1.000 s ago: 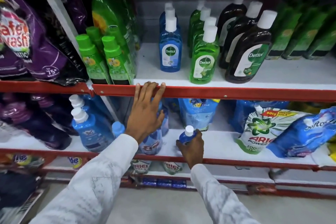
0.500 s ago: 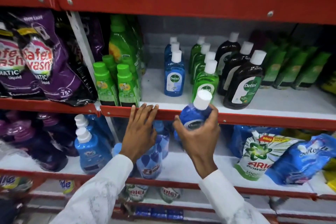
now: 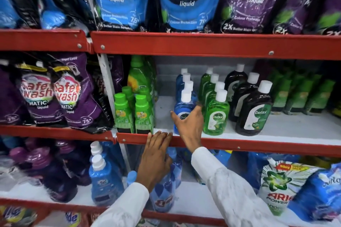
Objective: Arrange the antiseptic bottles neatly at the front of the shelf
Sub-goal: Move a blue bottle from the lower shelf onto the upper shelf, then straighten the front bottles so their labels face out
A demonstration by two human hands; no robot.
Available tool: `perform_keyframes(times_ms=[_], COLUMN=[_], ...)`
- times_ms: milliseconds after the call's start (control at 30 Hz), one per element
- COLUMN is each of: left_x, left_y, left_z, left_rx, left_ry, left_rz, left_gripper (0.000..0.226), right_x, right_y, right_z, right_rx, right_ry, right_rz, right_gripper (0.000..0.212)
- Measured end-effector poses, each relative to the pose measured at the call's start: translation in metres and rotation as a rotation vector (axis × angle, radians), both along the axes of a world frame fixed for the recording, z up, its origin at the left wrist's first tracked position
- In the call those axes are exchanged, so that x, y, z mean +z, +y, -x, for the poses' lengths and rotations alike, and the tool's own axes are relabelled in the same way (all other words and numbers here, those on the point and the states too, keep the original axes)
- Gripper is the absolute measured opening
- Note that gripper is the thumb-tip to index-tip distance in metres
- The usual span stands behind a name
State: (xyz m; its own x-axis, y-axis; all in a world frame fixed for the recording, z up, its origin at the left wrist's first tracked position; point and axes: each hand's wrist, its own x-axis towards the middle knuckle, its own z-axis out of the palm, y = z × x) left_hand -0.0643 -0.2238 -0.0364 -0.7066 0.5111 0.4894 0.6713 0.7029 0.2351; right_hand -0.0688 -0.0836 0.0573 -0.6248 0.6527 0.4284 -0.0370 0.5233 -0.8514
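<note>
A blue Dettol bottle [image 3: 182, 109] with a white cap stands at the front of the white middle shelf [image 3: 287, 132], heading a row of blue bottles [image 3: 185, 81]. My right hand [image 3: 190, 125] wraps around its lower half, thumb on the left side. To its right run a row of green Dettol bottles [image 3: 216, 114] and a row of dark brown Dettol bottles [image 3: 255, 110]. My left hand [image 3: 156, 156] rests with its fingers on the red shelf lip [image 3: 258, 146].
Green-capped bottles [image 3: 132, 114] stand left of the blue row with a gap of bare shelf between. Purple and blue detergent pouches [image 3: 60, 94] hang left and above. Green packs [image 3: 302, 94] fill the right. Blue bottles [image 3: 105, 180] and pouches sit on the shelf below.
My right hand lifted the blue bottle from the lower shelf and set it at the front of the blue row. The view tilted upward. My left hand stayed on the shelf lip.
</note>
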Motion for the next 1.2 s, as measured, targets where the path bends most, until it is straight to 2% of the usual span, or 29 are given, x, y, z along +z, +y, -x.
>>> perform_keyframes(times_ms=[267,433,567,667,733,900,1200], left_x=[0.005,0.022,0.048,0.058,0.060,0.057,0.051], left_y=[0.000,0.014,0.034,0.047,0.052,0.056,0.063], left_z=[-0.002,-0.005,-0.002,0.012,0.020,0.027,0.028], left_rx=[0.015,0.024,0.043,0.051,0.045,0.075,0.021], left_ry=[-0.004,-0.080,-0.170,-0.248,-0.314,-0.344,-0.350], left_rz=[-0.024,-0.272,-0.477,-0.564,-0.604,-0.670,-0.723], left_gripper=[0.068,0.050,0.045,0.047,0.037,0.025,0.025], right_x=[-0.008,-0.028,-0.043,-0.045,-0.043,-0.041,-0.047], right_y=[0.008,0.017,0.022,0.029,0.033,0.037,0.042], right_z=[-0.002,-0.023,-0.035,-0.035,-0.035,-0.035,-0.032], right_rx=[0.039,0.071,0.052,0.083,0.112,0.118,0.087], right_ry=[-0.009,-0.009,-0.052,-0.064,-0.071,-0.064,-0.023], right_rz=[0.008,-0.020,-0.071,-0.109,-0.110,-0.094,-0.038], right_gripper=[0.090,0.095,0.075,0.051,0.041,0.036,0.034])
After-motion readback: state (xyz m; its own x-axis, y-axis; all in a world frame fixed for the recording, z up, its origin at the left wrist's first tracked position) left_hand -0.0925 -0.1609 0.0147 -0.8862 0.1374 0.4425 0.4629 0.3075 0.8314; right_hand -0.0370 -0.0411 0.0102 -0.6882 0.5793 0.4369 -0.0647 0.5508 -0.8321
